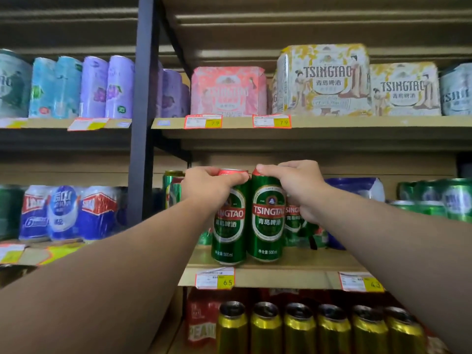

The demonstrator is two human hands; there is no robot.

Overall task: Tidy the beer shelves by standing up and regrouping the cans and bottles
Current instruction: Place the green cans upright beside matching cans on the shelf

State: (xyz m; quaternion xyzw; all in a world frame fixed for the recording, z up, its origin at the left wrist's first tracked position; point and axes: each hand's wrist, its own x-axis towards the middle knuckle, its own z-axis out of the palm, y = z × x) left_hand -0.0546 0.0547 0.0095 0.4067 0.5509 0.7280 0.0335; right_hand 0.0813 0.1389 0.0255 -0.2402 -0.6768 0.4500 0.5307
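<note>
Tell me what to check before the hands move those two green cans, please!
1. Left hand grips the top of the left tall green Tsingtao can: ok.
2. Right hand grips the top of the right tall green Tsingtao can: ok.
3. Both cans upright, labels facing out: ok.
4. Cans' bases on the tan wooden shelf: ok.
5. Free room behind them: cannot tell, hidden.

Centre: left green can (229,226) and right green can (267,223), each with a red top band and a white-edged oval label. Upper centre: pink patterned carton (228,91). Upper right: cream-and-gold cartons (324,80) printed with robed figures. Upper left: lilac cans (107,86) with grape motif; pale blue cans (55,86). Bottom: gold cans (300,328). Shelf edges: yellow-and-white price tags (215,277), red-bordered.
</note>
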